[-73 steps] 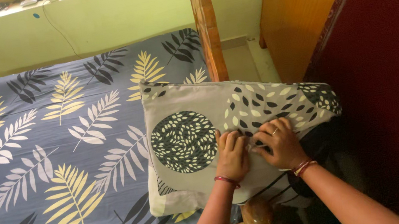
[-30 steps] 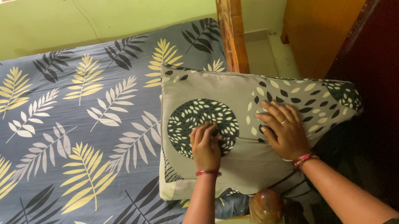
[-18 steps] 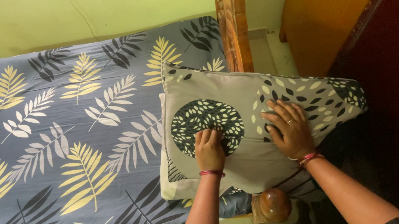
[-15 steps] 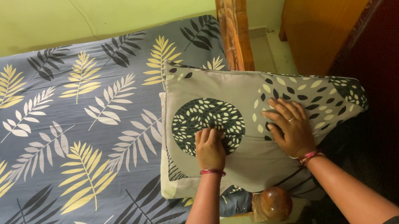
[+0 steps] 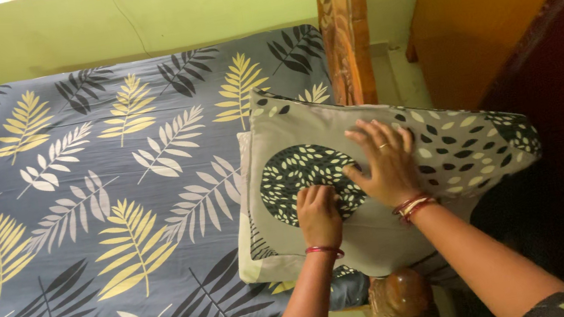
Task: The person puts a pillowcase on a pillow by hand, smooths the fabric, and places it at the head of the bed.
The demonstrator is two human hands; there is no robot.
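The grey pillow [image 5: 373, 167] with the dark leaf circle lies at the end of the bed [image 5: 81, 211], on top of the blue sheet with big yellow and white leaves. Part of it leans over the wooden bed board [image 5: 346, 29] and sticks out to the side.

Both hands are on the pillow. The left hand [image 5: 319, 214] rests on the lower edge of the dark circle, with its fingers curled close together and pressing down. It does not seem to pinch the cloth. The right hand [image 5: 385, 162] lies flat just beside it, fingers spread apart, palm down on the cover.

This looks like the smoothing step: the hands press and flatten the pillow cover. The cover looks quite flat near the hands. The far corner hanging past the board looks less neat, so I think a good next move would need a soft, flat push out toward that side.
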